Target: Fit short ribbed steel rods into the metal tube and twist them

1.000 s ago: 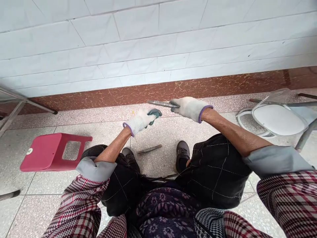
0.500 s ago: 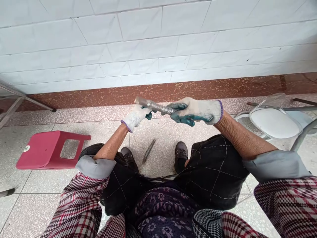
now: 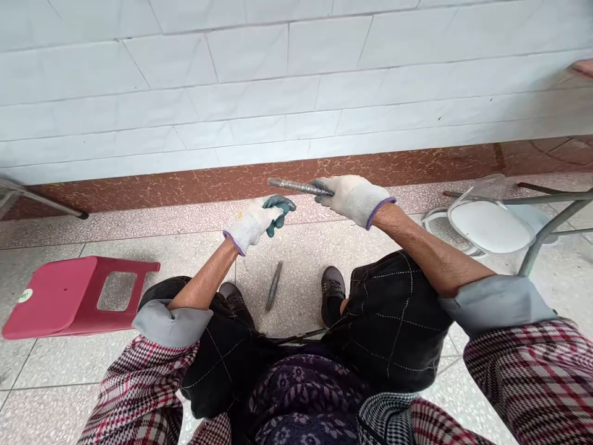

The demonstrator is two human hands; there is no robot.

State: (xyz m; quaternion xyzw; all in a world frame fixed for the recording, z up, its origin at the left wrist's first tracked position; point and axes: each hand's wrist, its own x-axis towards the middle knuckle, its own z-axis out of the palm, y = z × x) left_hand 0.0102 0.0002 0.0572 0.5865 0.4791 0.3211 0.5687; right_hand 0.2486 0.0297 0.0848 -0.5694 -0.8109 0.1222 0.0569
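In the head view my right hand [image 3: 354,194], in a white knitted glove with a green coated palm, grips a slim grey rod [image 3: 299,185]. Its middle looks ribbed and shiny, like wound metal wire, and its plain end points left. My left hand [image 3: 266,219], gloved alike, is below and left of that end, apart from the rod. Its fingers are curled together, with the index finger reaching right; whatever they may pinch is too small to make out. A similar grey ribbed rod [image 3: 274,286] lies on the floor between my shoes.
A red plastic stool [image 3: 69,293] is at the left on the speckled tile floor. To the right stand a white round-seated chair [image 3: 491,225] and a grey metal tube frame [image 3: 551,228]. A white tiled wall [image 3: 259,93] with a brown base band rises in front. Metal legs [image 3: 50,201] show far left.
My left hand has come away from the rod's left end. My right hand has turned palm down, and the rod lies more level. The view has shifted slightly to the right.
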